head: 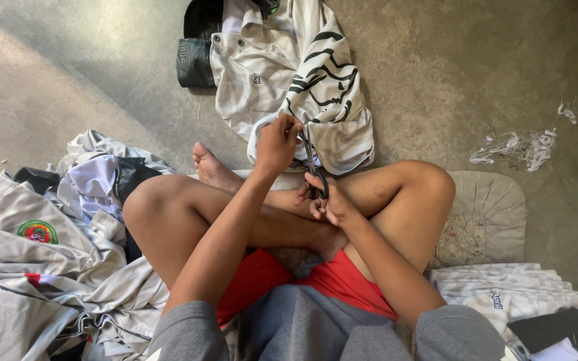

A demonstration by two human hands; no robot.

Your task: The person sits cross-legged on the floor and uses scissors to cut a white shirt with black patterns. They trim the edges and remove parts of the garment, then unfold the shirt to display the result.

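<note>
While held, scissors (314, 167) tips-up, near vertical.

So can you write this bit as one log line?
left hand: pinching edge of striped garment | right hand: holding scissors, blades at fabric | seated cross-legged on floor

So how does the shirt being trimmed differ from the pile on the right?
The striped shirt lies crumpled on the floor, its edge pinched by the left hand while the right hand works scissors; the folded stack sits flat, untouched. Both are pale patterned fabric.
</note>
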